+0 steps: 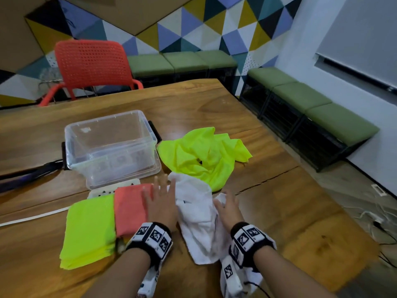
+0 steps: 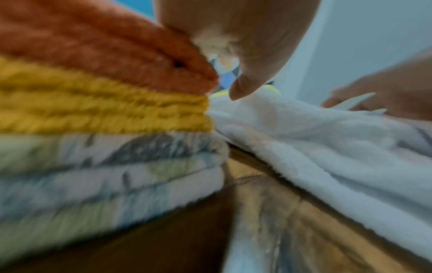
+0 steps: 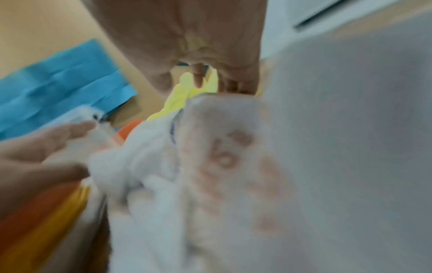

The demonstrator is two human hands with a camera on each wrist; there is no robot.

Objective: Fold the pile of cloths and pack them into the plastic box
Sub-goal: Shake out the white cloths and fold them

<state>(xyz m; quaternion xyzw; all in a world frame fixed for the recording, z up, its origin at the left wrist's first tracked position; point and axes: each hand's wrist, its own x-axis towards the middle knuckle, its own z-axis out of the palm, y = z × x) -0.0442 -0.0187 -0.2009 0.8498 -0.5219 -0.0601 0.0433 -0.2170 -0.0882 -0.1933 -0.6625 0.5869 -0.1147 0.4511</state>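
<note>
Crumpled white terry cloth (image 1: 199, 216) is flattened by the spread left hand (image 1: 160, 206) and gripped at 3 o'clock by the curled right hand (image 1: 228, 208); the clear rigid plastic box (image 1: 111, 147) is seen at 11 o'clock.

Crumpled cloth (image 1: 199, 216): white, faint reddish print. Loose cloth (image 1: 202, 155): neon yellow-green. Folded cloth (image 1: 88, 229): neon yellow-green. Folded cloth on stack (image 1: 131, 209): coral; yellow and grey-patterned layers beneath. Plastic box (image 1: 111, 147): clear. Bench (image 1: 279, 211): brown wood-grain. Chair (image 1: 92, 63): red-orange. Wall (image 1: 193, 24): multicoloured triangles.
</note>
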